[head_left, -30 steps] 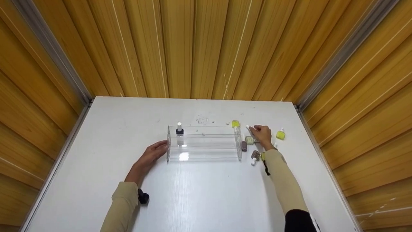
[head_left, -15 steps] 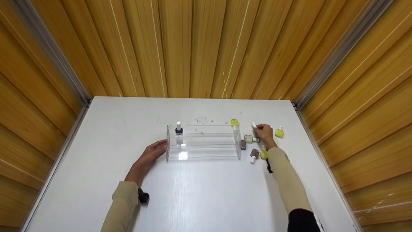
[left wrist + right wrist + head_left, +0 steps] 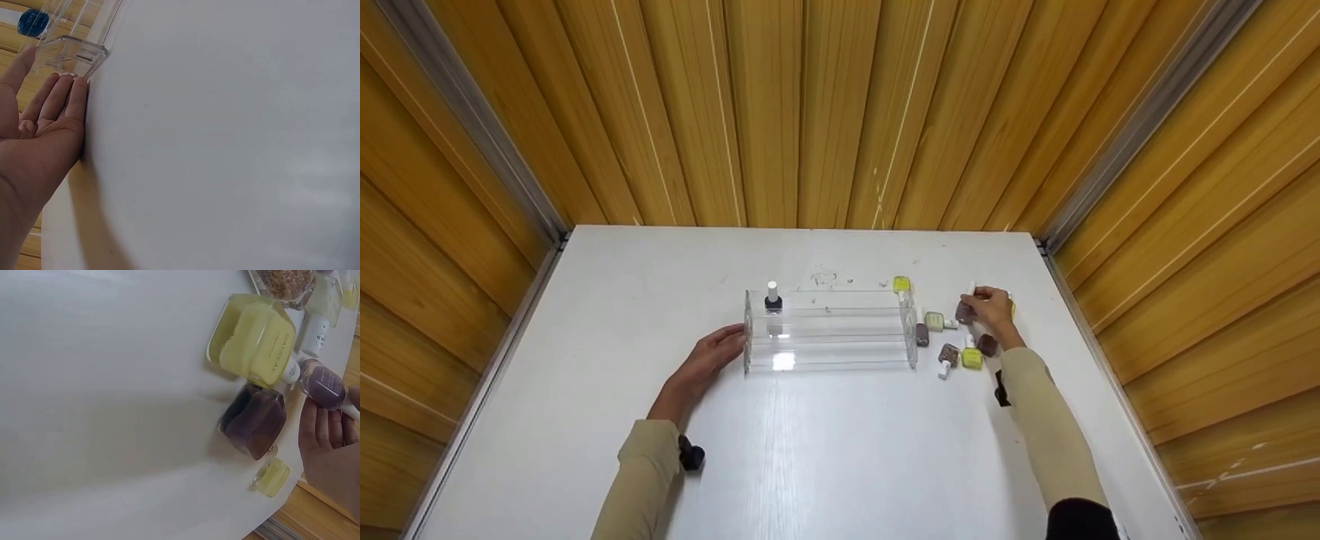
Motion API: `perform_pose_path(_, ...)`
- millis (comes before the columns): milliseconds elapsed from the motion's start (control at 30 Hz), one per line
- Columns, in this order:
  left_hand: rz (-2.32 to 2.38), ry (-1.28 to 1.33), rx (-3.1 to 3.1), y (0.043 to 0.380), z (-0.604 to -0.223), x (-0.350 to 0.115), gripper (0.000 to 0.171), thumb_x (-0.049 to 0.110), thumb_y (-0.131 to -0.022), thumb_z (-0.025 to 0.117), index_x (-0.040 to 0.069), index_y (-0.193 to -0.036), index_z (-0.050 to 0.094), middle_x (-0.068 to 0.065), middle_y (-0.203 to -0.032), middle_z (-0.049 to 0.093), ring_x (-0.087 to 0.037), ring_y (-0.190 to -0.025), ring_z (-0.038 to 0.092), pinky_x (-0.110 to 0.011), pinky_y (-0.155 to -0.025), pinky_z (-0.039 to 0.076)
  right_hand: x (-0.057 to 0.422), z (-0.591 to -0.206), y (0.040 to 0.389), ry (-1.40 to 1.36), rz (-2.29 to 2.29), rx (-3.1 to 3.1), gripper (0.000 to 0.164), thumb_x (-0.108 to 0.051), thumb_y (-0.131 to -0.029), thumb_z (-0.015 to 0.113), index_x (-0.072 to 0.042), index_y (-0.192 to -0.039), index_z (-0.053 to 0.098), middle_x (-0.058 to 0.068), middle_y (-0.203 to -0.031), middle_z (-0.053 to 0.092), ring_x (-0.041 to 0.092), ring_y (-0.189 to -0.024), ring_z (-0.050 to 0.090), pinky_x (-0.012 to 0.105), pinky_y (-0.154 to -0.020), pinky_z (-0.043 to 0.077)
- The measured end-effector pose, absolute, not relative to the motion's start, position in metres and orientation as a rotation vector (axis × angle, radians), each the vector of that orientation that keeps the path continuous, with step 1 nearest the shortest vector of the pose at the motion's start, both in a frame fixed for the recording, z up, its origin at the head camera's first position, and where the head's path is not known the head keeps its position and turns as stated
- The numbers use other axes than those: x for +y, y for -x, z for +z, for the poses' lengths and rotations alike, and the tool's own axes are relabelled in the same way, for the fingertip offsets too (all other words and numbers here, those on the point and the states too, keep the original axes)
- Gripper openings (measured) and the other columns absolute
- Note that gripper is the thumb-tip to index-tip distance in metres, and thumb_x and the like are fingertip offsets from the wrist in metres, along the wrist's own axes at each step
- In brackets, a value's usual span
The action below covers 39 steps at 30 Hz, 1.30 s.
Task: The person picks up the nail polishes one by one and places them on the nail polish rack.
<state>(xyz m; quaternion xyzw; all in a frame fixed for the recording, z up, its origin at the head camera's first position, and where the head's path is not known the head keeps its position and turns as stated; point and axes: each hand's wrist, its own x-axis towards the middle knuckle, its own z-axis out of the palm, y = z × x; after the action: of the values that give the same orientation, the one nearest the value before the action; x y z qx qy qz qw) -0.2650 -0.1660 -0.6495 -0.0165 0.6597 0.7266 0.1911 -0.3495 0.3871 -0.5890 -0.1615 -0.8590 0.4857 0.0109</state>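
From right wrist alone: held bottle's lettering (image 3: 328,385).

Bottle (image 3: 774,303) on rack (image 3: 840,352) — at left, other bottles (image 3: 972,359) right

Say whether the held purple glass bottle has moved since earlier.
Yes: the purple glass bottle with white cap has moved right, away from the clear plastic tiered rack.

A person's left hand (image 3: 714,354) touches the left end of a clear tiered rack (image 3: 840,354) on a white worktop (image 3: 825,457) as the right hand (image 3: 996,311) holds a purplish-brown bottle (image 3: 964,313) near a pale green bottle (image 3: 934,322) and a yellow bottle (image 3: 972,358). A near-black bottle (image 3: 773,303) stands upright at the rack's back left, before wood-patterned panels (image 3: 765,112).
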Motion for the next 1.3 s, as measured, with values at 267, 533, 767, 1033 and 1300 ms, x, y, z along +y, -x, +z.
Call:
perform_pose_path(267,2.057,0.034,1.844,0.268,-0.653,-0.168,0.062,0.031,-0.102,0.065,0.005,-0.153,0.043,-0.015,-0.161,0.042,-0.029,-0.153,0.034,-0.041,-0.127,0.028,0.387,-0.567,0.344,0.341,1.520,-2.703,0.041,-0.014,-0.096,0.071,0.009,-0.129,0.063,0.010,-0.108,0.068,0.000,-0.080,0.066,0.014,-0.075,0.057)
perform_pose_path(533,2.052,0.075,1.859,0.266,-0.648,-0.166,0.060,0.031,-0.102,0.065,0.007,-0.153,0.043,-0.014,-0.160,0.044,-0.028,-0.151,0.037,-0.040,-0.127,0.030,0.378,-0.536,0.342,0.161,1.536,-2.649,0.037,-0.010,-0.095,0.071,0.012,-0.124,0.064,0.018,-0.109,0.069,-0.006,-0.076,0.065,0.012,-0.074,0.057)
perform_pose_path(767,2.074,0.062,1.839,0.266,-0.648,-0.166,0.062,0.031,-0.101,0.066,0.006,-0.153,0.044,-0.016,-0.159,0.045,-0.029,-0.151,0.037,-0.041,-0.127,0.029,0.360,-0.511,0.339,0.042,1.485,-2.651,0.036,-0.013,-0.094,0.074,0.009,-0.122,0.067,0.028,-0.116,0.069,-0.007,-0.079,0.064,0.010,-0.074,0.056)
perform_pose_path(1033,2.087,0.046,1.823,0.264,-0.651,-0.166,0.061,0.031,-0.101,0.066,0.005,-0.152,0.045,-0.016,-0.158,0.045,-0.029,-0.151,0.036,-0.042,-0.127,0.027,0.332,-0.493,0.329,-0.117,1.534,-2.738,0.040,-0.018,-0.096,0.074,0.006,-0.126,0.066,0.026,-0.123,0.068,0.000,-0.091,0.066,0.010,-0.079,0.055)
perform_pose_path(1300,2.072,0.061,1.825,0.264,-0.651,-0.166,0.062,0.031,-0.101,0.066,0.005,-0.153,0.044,-0.016,-0.160,0.044,-0.029,-0.152,0.035,-0.042,-0.127,0.027,0.300,-0.495,0.320,-0.216,1.548,-2.687,0.036,-0.019,-0.093,0.077,0.004,-0.120,0.070,0.023,-0.117,0.072,0.004,-0.092,0.067,0.012,-0.080,0.053)
